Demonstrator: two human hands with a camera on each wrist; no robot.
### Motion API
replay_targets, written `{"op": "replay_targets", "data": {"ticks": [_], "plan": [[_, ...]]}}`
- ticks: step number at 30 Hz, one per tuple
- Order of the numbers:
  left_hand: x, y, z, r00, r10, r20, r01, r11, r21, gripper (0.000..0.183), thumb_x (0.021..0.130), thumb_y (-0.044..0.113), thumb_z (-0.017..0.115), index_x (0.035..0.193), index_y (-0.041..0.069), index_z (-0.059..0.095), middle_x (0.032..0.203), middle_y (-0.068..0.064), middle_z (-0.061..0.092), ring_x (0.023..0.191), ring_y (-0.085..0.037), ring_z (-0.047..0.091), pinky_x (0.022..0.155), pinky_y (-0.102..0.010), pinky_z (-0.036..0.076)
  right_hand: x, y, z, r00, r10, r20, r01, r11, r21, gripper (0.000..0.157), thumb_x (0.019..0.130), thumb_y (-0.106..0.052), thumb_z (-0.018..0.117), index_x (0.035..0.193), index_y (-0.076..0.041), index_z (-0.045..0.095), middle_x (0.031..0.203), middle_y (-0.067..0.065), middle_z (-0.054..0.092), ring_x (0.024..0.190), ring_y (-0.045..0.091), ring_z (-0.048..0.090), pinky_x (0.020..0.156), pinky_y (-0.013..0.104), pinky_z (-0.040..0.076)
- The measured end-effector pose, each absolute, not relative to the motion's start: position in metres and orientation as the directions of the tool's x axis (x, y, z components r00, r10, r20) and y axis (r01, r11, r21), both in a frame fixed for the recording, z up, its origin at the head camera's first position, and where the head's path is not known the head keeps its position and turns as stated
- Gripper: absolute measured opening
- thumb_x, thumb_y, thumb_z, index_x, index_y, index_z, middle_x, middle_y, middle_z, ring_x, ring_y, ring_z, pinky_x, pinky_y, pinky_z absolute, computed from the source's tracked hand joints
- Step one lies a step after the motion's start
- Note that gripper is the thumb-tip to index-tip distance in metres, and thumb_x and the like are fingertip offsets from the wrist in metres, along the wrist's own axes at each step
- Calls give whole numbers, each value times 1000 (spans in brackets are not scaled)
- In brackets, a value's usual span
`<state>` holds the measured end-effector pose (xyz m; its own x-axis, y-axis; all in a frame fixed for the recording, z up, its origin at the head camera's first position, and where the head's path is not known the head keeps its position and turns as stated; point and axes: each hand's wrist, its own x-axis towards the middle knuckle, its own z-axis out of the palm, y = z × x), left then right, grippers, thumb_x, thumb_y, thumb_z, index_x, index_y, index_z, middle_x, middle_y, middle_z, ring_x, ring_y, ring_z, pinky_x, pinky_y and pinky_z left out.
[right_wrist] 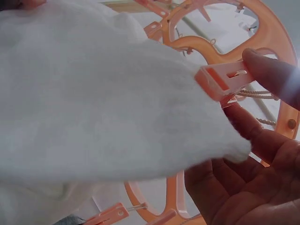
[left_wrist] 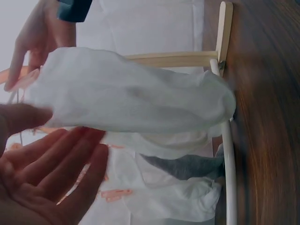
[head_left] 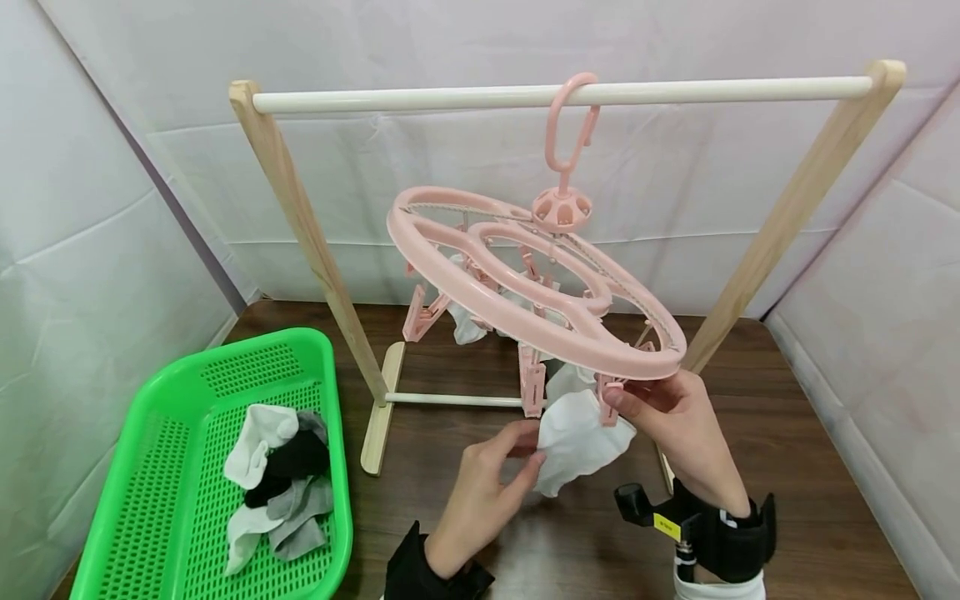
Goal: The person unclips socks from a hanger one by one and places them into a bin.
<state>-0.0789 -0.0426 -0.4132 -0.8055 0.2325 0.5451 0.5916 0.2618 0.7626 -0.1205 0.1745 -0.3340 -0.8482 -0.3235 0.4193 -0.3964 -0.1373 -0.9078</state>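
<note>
A white sock [head_left: 581, 437] hangs at the near right edge of the pink clip hanger [head_left: 480, 304], its edge in a pink clothespin [head_left: 609, 402]. My right hand [head_left: 686, 429] pinches that clothespin between thumb and fingers. In the right wrist view, the clothespin [right_wrist: 222, 80] sits at the sock's [right_wrist: 108, 103] edge. At the sock's left side, my left hand [head_left: 487, 492] pinches the cloth with thumb and fingertips. The left wrist view has the sock [left_wrist: 136, 96] stretching past the left hand [left_wrist: 51, 164]. Other white socks [left_wrist: 173, 199] and a grey one [left_wrist: 192, 165] hang behind.
A green basket [head_left: 341, 508] at the left holds white, black and grey socks [head_left: 288, 475]. The hanger hooks over a white rod [head_left: 412, 100] on wooden posts [head_left: 300, 225]. A lower bar [head_left: 457, 401] crosses above the brown table [head_left: 795, 500]. Unused clothespins [head_left: 422, 315] dangle from the ring.
</note>
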Motion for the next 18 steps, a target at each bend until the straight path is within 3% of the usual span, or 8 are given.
{"op": "replay_targets", "data": {"ticks": [7, 10, 18], "plan": [[-80, -37, -410, -784, 222, 579, 620, 233, 749, 14, 92, 1, 64, 106, 3, 65, 92, -6, 70, 77, -10, 66, 69, -21, 53, -120, 172, -337, -850, -317, 421, -392, -155, -907, 22, 91, 10, 58, 110, 1, 62, 95, 7, 64, 79, 15, 60, 66, 25, 50], [-79, -36, -408, -785, 214, 581, 619, 257, 742, 10, 92, 1, 64, 102, 3, 65, 89, -6, 70, 75, -8, 65, 68, -19, 52, -121, 171, -339, -831, -303, 467, -431, -181, -884, 19, 91, 11, 58, 110, 6, 61, 94, 8, 63, 78, 16, 59, 66, 25, 49], [-77, -42, -407, -764, 143, 629, 639, 295, 710, 11, 90, -5, 62, 94, 5, 66, 84, -2, 68, 71, -5, 62, 65, -19, 51, -125, 165, -342, -777, -233, 586, -486, -370, -792, 20, 90, 20, 51, 106, 13, 60, 91, 14, 63, 76, 19, 61, 68, 26, 52]]}}
